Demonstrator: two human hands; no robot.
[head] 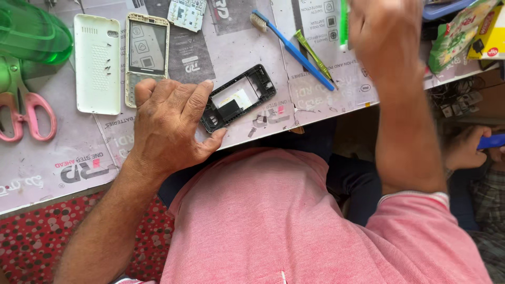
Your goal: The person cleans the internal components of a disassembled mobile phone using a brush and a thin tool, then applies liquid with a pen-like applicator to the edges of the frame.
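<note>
Phone lies in pieces across the bench

Head view: left hand (168,123) rests flat near the table's (47,163) near edge, fingers loosely spread and holding nothing, its fingertips touching the left end of the black phone frame (239,98). Right hand (386,37) is raised at the far right, blurred; its fingers appear curled about a green tool (344,23), though the blur leaves the grip uncertain. Left of the frame lie the screen bezel (147,52) and the white back cover (97,63) with small screws (108,60) resting on it; a circuit board (187,13) sits at the far edge. Blue brush (292,47), green pry stick (314,55) and pink scissors (23,110) lie about. Judging by this, the phone is already fully opened; the parts are not yet rejoined.
</note>
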